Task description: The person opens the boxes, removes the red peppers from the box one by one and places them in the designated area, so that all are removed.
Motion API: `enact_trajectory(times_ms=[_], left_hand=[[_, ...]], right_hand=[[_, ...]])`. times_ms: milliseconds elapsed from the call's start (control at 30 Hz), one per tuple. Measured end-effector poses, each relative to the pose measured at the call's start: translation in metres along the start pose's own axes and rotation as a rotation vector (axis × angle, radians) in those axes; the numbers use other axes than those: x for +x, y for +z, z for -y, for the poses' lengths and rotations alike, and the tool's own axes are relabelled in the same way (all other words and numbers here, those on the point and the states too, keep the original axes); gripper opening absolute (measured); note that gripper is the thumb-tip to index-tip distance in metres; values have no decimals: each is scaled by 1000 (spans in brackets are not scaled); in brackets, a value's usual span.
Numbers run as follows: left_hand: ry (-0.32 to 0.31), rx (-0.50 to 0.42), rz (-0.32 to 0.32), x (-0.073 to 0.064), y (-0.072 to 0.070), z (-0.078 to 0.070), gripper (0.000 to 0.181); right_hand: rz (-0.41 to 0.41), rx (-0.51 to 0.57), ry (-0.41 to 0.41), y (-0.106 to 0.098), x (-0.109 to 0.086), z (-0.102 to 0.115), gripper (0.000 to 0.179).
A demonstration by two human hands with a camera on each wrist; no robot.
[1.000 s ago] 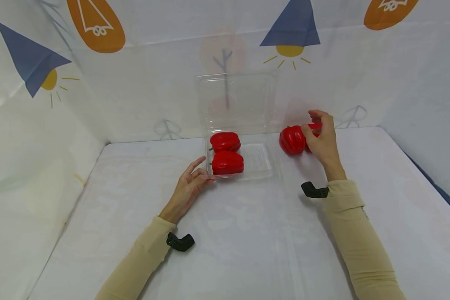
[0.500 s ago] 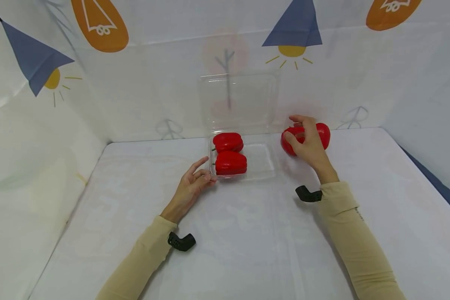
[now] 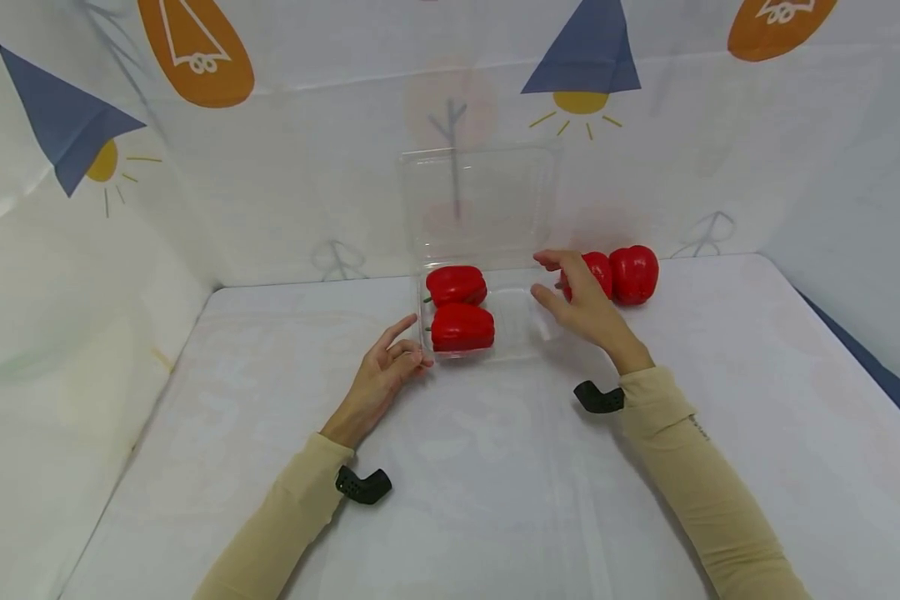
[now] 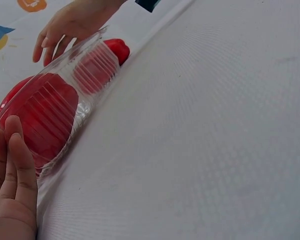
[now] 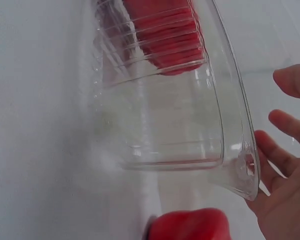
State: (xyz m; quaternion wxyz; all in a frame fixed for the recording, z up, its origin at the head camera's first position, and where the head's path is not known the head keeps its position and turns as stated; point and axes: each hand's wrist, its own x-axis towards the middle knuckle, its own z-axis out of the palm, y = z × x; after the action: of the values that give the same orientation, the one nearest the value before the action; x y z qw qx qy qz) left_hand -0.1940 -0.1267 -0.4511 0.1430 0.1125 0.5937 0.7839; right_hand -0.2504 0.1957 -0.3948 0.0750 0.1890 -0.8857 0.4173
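Note:
A clear plastic clamshell container (image 3: 521,357) stands with its lid raised at the back. On its left side lie two red bell peppers (image 3: 462,327), one behind the other. My left hand (image 3: 376,382) touches the container's front left corner; its fingers are fairly straight against the wall in the left wrist view. My right hand (image 3: 587,307) is at the container's right edge, fingers spread and holding nothing. Whether its fingers touch the rim is unclear in the right wrist view. Behind it two more red bell peppers (image 3: 634,275) sit side by side, one partly hidden by the hand.
The container's transparent lid (image 3: 487,204) rises before the white printed cloth wall (image 3: 330,167). A white cloth covers the table (image 3: 465,500). Beyond the table's right edge is a dark blue strip (image 3: 877,375).
My right hand has moved left from the two loose peppers to the container's right edge, with no pepper in it. The left hand has stayed at the container's corner.

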Motion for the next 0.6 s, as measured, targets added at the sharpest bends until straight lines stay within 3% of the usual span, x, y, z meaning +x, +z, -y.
enact_trajectory(times_ms=[600], left_hand=[[2, 14, -12, 1, 2, 0, 58]], right_hand=[[125, 4, -7, 12, 2, 9, 59]])
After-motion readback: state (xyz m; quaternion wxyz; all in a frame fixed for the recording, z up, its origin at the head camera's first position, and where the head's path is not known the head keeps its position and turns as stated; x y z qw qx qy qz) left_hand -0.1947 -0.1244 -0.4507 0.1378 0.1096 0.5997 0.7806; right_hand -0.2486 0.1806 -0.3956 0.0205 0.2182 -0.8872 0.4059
